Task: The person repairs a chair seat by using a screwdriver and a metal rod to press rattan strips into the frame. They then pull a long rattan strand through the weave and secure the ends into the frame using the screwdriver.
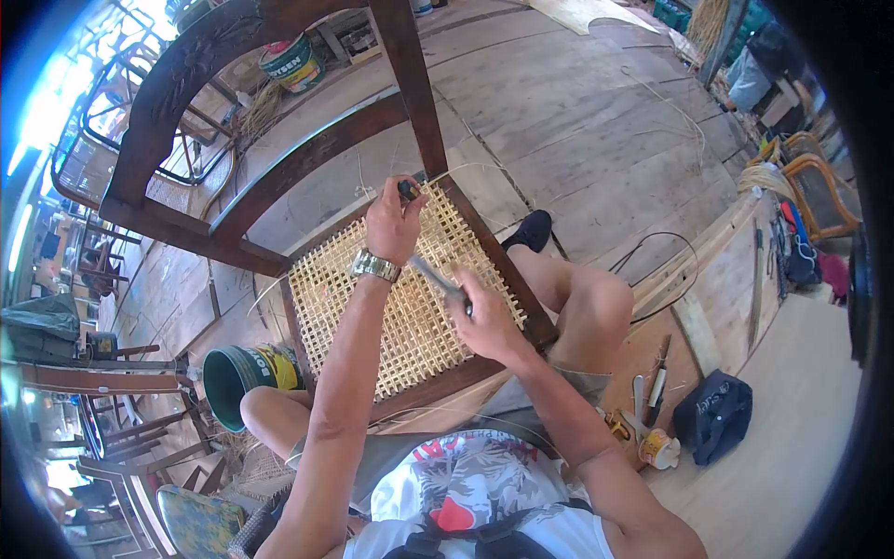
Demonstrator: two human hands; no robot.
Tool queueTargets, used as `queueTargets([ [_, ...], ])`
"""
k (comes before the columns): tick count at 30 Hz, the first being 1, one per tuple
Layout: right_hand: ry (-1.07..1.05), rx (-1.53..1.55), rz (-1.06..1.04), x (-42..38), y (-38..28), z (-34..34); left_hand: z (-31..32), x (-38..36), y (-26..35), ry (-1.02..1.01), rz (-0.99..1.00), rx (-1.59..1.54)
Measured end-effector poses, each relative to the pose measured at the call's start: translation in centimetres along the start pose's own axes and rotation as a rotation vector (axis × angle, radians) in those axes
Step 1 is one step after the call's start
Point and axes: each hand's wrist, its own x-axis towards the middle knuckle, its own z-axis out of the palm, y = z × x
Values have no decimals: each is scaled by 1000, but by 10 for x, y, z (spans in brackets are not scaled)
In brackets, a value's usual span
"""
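A wooden chair with a woven cane seat point(372, 307) lies in front of me, its dark carved backrest point(307, 168) rising on the far side. My left hand point(393, 219), with a watch on the wrist, is closed around a short tool with a dark and yellow handle point(408, 190) above the seat's far edge. The tool's lower end is hidden. Over the right half of the seat, my right hand point(486, 321) grips the black handle of a blurred tool with a grey metal shaft point(433, 277). Its head cannot be made out. Loose cane strands point(470, 168) stick out at the seat's corners.
A green bucket point(237, 377) lies tipped beside my left knee; another bucket point(293, 63) stands beyond the chair. To my right are a dark blue cap point(715, 415), a small yellow container point(659, 449) and hand tools point(657, 387). Furniture frames crowd the left.
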Motion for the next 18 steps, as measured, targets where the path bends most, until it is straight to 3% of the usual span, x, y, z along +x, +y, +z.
queueTargets([
  [1,173,-12,16,2,0,3,-4,-1,3,2,5,-30],
  [5,83,73,203,-14,-15,-16,-26,0,24,47,-28,-110],
  [7,147,54,153,-22,2,-17,-23,4,19,60,-38,-154],
  [9,363,51,145,-21,14,-19,-20,11,20,52,-65,-152],
  [18,427,-25,116,14,14,-33,16,20,-10,-33,69,-82],
])
